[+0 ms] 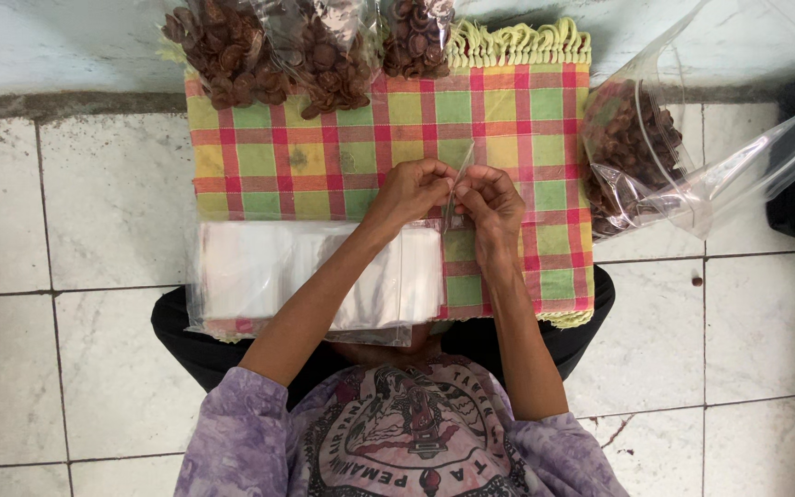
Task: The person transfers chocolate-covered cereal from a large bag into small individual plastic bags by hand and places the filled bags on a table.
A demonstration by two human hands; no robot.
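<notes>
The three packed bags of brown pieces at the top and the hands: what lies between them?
In the head view, only bare checked cloth lies between the packed bags and the left hand and right hand, which pinch a small clear bag.

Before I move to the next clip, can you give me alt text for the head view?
Seen from above, a seated person's left hand and right hand pinch a small clear bag over a checked cloth on a tiled floor. A stack of empty bags lies nearer, three filled bags sit at the cloth's far edge, and a big bag lies right.
</notes>
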